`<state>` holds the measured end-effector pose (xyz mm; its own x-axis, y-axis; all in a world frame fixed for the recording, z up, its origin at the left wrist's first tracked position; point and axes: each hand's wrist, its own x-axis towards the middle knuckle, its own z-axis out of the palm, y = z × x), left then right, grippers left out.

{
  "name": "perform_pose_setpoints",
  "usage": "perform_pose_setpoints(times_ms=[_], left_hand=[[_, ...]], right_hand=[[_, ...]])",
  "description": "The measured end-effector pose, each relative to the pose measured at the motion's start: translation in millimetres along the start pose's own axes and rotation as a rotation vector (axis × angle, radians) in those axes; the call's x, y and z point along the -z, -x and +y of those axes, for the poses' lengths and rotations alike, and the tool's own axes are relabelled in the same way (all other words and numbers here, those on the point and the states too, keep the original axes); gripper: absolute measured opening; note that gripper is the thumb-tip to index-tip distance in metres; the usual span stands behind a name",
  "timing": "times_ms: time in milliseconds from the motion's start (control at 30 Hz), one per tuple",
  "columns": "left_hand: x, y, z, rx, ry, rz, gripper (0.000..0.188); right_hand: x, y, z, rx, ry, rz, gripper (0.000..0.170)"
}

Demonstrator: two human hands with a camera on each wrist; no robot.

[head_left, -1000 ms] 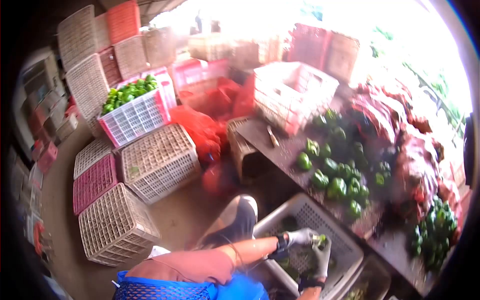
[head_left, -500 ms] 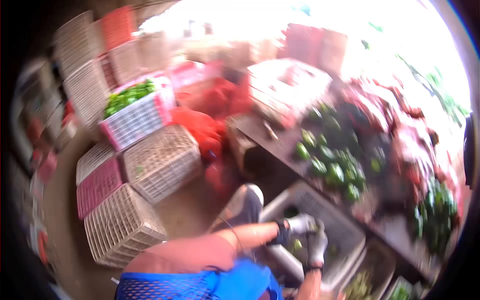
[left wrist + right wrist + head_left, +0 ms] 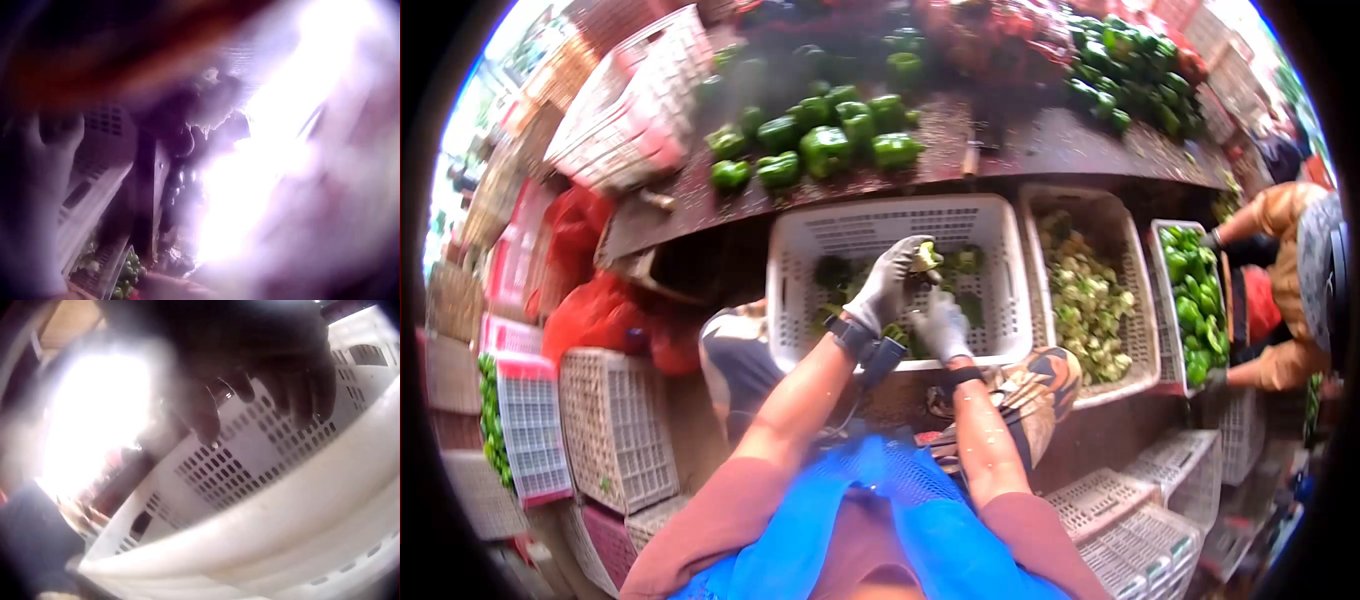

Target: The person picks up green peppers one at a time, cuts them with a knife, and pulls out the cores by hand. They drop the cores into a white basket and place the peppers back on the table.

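My gloved left hand [image 3: 890, 285] grips a pale green pepper piece [image 3: 925, 257] over a white perforated crate [image 3: 990, 225] in front of me. Just below that piece is my gloved right hand [image 3: 943, 325], its fingers bent and close to the left hand's fingertips. In the right wrist view the right hand's fingers [image 3: 203, 415] are dark and hang bent over the crate wall; I cannot tell whether they hold anything. Dark green peppers [image 3: 833, 272] lie in the crate below the hands. Glare washes out much of the left wrist view.
Green bell peppers [image 3: 827, 150] and a wooden-handled tool [image 3: 971, 158] lie on the table [image 3: 750, 205] beyond. To the right stand a crate [image 3: 1145, 350] of pale pepper pieces, a crate of green peppers [image 3: 1195, 300] and another person [image 3: 1290, 280]. Stacked crates [image 3: 615, 430] stand left.
The head view has swung right and down, so the white crate is now central and the other person shows. Both hands stay together over the crate.
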<state>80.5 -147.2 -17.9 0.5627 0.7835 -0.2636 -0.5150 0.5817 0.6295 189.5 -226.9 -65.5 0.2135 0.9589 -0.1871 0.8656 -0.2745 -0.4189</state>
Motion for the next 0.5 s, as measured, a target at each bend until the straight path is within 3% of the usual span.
perform_pose_setpoints(times_ms=[67, 133, 200, 233, 267, 333, 400, 467, 500], left_hand=[[-73, -8, -7, 0.009, -0.310, 0.047, 0.035], [-93, -35, -29, 0.228, -0.184, -0.248, 0.051], [-111, -27, -37, -0.062, -0.493, -0.217, 0.069], [-102, -31, -33, -0.179, -0.694, -0.176, 0.071], [-79, -39, -35, -0.209, -0.536, -0.095, 0.057], [-40, -21, 12, -0.243, -0.597, 0.093, 0.041], [2, -8, 35, -0.400, -0.372, 0.341, 0.036], [49, -1, 47, -0.296, -0.165, 0.527, 0.041], [63, 4, 46, -0.312, -0.215, 0.575, 0.042]], right_hand=[[-23, -10, 10, -0.042, -0.157, -0.205, 0.055], [-31, -18, 13, -0.023, -0.219, -0.249, 0.056], [-25, -32, 17, -0.017, -0.246, -0.246, 0.058], [-22, -41, 18, -0.011, -0.249, -0.236, 0.058], [-14, -47, 15, 0.002, -0.244, -0.192, 0.059], [7, -73, 2, 0.059, -0.219, -0.024, 0.060], [36, -102, -33, 0.218, -0.078, 0.365, 0.074], [52, -150, -64, 0.220, -0.048, 0.452, 0.081], [65, -169, -84, 0.193, -0.026, 0.409, 0.081]])
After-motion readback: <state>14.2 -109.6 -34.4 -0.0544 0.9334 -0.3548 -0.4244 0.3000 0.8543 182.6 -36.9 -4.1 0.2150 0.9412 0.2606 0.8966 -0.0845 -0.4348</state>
